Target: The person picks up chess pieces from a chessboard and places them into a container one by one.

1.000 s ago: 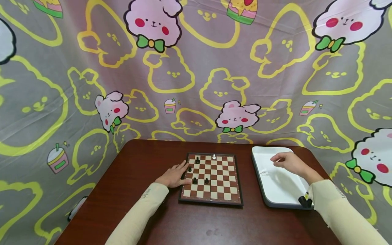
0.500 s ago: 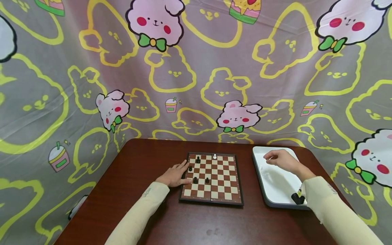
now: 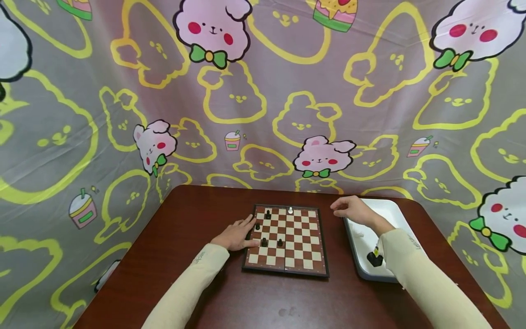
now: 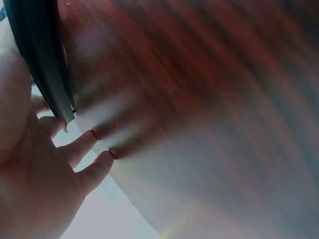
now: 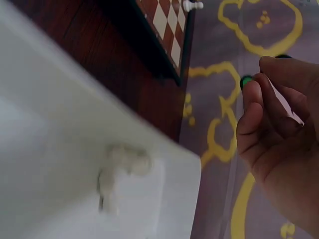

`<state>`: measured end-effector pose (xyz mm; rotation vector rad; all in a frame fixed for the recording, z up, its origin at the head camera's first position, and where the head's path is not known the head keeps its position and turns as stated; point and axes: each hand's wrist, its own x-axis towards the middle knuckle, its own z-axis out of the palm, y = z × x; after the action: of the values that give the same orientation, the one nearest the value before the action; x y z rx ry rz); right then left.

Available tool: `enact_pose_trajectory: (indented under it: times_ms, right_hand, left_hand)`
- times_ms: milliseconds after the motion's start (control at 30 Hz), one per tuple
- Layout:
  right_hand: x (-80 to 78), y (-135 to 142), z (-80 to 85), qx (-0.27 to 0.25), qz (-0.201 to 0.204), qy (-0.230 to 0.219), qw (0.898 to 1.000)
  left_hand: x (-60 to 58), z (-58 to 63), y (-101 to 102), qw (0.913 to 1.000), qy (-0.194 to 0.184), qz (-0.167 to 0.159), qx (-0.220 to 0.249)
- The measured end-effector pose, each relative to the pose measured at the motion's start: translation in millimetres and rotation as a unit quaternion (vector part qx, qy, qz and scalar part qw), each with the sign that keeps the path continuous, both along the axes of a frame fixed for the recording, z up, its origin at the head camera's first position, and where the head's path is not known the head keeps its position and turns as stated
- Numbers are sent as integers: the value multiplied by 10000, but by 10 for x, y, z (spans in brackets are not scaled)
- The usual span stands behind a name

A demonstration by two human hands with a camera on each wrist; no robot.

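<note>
My left hand (image 3: 234, 235) rests at the left edge of a folding chessboard (image 3: 302, 237), its thumb lying over the edge squares. In the left wrist view its fingers (image 4: 102, 167) reach past the board's dark side. Black chess pieces (image 3: 264, 242) stand on the board's left half, and a white chess piece (image 3: 290, 210) is at its far edge. My right hand (image 3: 355, 211) hovers between the board and a white tray (image 3: 394, 205). Its thumb and index fingertips come together in the right wrist view (image 5: 284, 104); whether something small sits between them is hidden.
Several white pieces (image 5: 122, 164) lie blurred in the tray. A dark wrist device (image 3: 375, 258) sits at my right cuff. The brown table (image 3: 197, 205) ends at a patterned cloth (image 3: 263, 114) hung behind and along the sides.
My right hand has moved left from over the tray to beyond its left rim, toward the board. My left hand keeps its place. The view has shifted slightly.
</note>
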<state>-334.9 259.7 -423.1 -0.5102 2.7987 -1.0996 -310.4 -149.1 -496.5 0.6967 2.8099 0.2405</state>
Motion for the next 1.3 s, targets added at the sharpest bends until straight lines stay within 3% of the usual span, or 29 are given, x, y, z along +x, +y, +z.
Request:
enact_pose_trajectory:
  times_ms: [600, 833, 1300]
  right_hand:
    - [-294, -792, -310, -139, 24, -98, 9999]
    - [-402, -947, -466, -230, -160, -76, 9996]
    - [-455, -1151, -602, -449, -282, -389, 9978]
  left_hand:
    - [37, 14, -12, 9999, -26, -13, 102]
    - [20, 26, -6, 9999, -4, -66, 134]
    - [15, 2, 12, 10000, -10, -11, 52]
